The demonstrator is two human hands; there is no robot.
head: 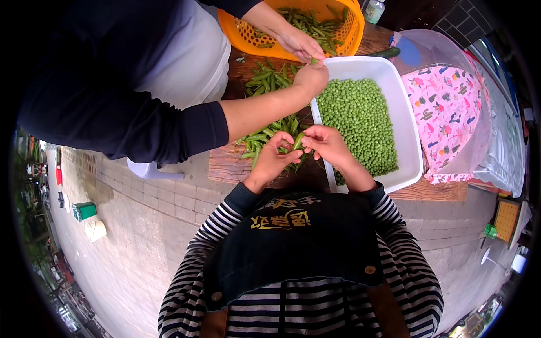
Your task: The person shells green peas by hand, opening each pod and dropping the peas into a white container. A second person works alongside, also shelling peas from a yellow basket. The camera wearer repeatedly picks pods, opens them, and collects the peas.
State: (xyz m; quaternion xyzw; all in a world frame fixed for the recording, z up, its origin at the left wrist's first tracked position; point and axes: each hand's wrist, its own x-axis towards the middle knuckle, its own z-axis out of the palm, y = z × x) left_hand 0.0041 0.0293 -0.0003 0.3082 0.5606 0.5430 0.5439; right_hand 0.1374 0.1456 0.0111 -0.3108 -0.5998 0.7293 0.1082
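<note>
A green pea pod (299, 141) is pinched between my left hand (277, 154) and my right hand (329, 143), over the near left rim of a white plastic tub (401, 97). Shelled green peas (357, 122) cover much of the tub's floor, piled towards its left side. To the left of the tub, a heap of pea pods (270, 80) lies on the wooden table (236, 162) and runs under a co-worker's forearm. Whether the pod in my fingers is split cannot be made out.
A co-worker's hands (310, 76) hold another pod at the tub's far left corner. Behind stands an orange perforated basket (249, 36) with pods inside. A cucumber (386, 53) and a pink patterned mesh food cover (448, 101) are beyond and right of the tub. A plastic bottle (374, 12) stands at the back.
</note>
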